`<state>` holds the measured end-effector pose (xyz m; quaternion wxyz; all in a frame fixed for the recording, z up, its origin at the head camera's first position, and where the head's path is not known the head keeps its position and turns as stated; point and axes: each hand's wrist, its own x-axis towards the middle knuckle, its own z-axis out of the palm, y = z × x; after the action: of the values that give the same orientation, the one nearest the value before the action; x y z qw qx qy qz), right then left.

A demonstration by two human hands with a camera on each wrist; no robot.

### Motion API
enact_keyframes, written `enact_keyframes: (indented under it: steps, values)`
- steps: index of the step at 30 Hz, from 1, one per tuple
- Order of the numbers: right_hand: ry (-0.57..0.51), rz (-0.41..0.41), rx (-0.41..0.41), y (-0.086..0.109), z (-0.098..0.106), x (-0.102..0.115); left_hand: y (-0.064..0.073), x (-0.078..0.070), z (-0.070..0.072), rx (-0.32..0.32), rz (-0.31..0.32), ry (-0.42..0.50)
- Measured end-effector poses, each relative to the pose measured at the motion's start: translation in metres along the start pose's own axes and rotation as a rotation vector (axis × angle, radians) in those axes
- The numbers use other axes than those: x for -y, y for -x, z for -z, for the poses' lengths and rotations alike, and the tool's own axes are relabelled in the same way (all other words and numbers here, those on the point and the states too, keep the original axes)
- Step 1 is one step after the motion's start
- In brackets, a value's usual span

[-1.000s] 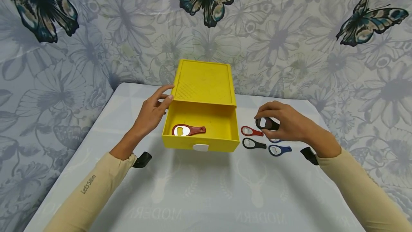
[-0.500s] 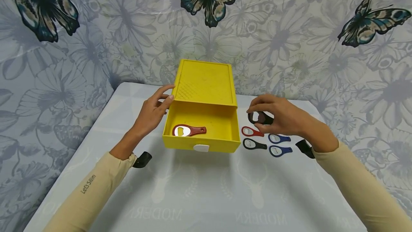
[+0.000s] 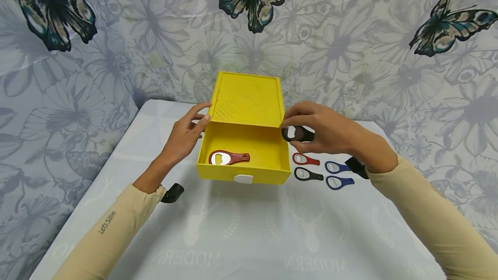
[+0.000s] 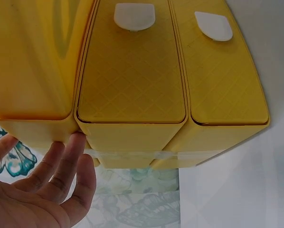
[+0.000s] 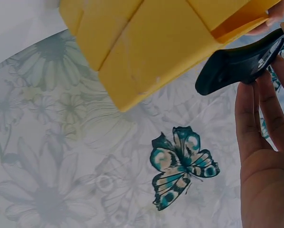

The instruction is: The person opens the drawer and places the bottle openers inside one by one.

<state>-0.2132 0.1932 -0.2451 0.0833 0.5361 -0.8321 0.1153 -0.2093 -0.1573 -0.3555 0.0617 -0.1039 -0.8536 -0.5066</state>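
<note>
Bottle opener, black with a rounded head and a silver metal plate (image 3: 305, 134), up above the table in the right hand (image 3: 327, 128)! Thumb and fingertips pinch it, head pointing left, just at the right wall of the open drawer (image 3: 268, 150). Touching that yellow plastic wall? From these angles it's hard to say. The right wrist view gives us the opener nearly edge-on, its handle curving.

Over to the left hand (image 3: 186, 128): fingers spread and loosely bent, holding nothing, tips resting against the left side of the boxy yellow plastic drawer unit (image 3: 249, 98). Top drawer pulled out, white rounded tab (image 3: 243, 179) on its front, and inside lies a dark-red bottle opener with a silver plate (image 3: 236, 157), close to the front wall, handle to the right.

Right of the unit, four more lie flat on the pale printed tablecloth (image 3: 241, 228): a small red bottle opener (image 3: 311, 160) behind a black-rimmed bottle opener (image 3: 313, 176), and beside them a rear blue bottle opener (image 3: 343, 167) and a front blue bottle opener (image 3: 345, 181).
</note>
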Motion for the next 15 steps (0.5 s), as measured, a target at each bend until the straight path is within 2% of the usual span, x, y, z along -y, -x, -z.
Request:
enact_keyframes:
  steps: [15]
  values:
    - [-0.023,-0.041,0.125,-0.037,-0.001,0.023,0.0,0.001,-0.001,-0.005,-0.01,-0.004]
